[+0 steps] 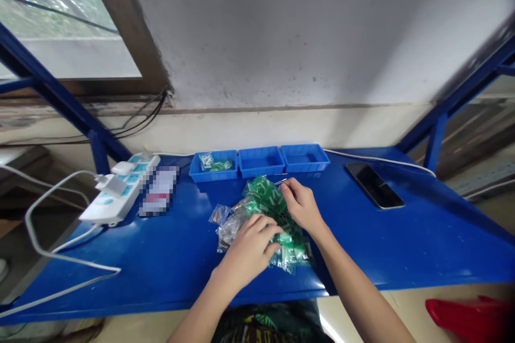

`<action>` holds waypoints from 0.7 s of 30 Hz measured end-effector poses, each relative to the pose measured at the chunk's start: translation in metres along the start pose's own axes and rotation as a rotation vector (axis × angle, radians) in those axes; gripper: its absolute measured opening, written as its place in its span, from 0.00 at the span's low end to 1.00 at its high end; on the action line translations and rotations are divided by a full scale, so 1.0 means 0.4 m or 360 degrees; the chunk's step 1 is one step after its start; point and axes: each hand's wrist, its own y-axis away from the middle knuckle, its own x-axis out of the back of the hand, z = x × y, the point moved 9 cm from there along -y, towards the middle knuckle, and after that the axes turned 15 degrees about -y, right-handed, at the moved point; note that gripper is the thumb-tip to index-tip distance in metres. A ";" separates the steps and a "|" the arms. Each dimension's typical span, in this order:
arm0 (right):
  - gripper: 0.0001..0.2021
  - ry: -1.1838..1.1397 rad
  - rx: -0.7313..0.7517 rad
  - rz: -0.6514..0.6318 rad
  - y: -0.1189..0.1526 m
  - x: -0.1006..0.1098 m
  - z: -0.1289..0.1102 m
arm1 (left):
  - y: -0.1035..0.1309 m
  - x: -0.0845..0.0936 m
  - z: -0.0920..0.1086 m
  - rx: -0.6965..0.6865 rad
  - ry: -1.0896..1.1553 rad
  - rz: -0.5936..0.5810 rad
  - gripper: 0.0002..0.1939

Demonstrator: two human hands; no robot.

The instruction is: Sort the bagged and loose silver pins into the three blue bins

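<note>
A pile of small clear plastic packets with green and metallic contents [263,195] lies on the blue table in front of me. My left hand [253,241] rests over the near left part of the pile, its fingers apart and curved above the packets. At the pile's far right edge, my right hand [301,203] has thumb and forefinger pinched together. Something thin and shiny shows by those fingertips, too small to name. Clear packets with brownish pieces [229,228] lie to the left, partly covered by my left hand.
Three blue bins stand behind the pile: the left bin [213,176] holds several packets, beside a middle bin [261,162] and a right bin [306,158]. A white power strip [107,208] and a blurred-out phone [160,191] lie left, a dark phone [375,186] right.
</note>
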 end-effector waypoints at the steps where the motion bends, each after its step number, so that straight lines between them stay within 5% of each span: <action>1: 0.13 0.0013 0.0012 -0.0013 0.000 -0.003 -0.003 | 0.009 0.009 -0.011 0.0060 0.0014 0.0034 0.10; 9: 0.13 0.0072 -0.0013 -0.0148 0.006 -0.032 -0.003 | 0.105 -0.038 -0.014 0.0186 -0.0071 -0.0042 0.15; 12: 0.13 0.0073 0.0003 -0.0254 0.012 -0.056 -0.012 | 0.119 -0.033 -0.019 0.0139 -0.0078 0.0050 0.08; 16: 0.14 0.0044 0.0019 -0.0272 0.013 -0.062 -0.019 | 0.135 0.017 -0.053 0.0236 -0.0128 0.0320 0.09; 21: 0.13 -0.0204 -0.0048 -0.0294 0.033 -0.088 -0.027 | 0.127 0.097 -0.170 0.0754 0.0230 0.0828 0.07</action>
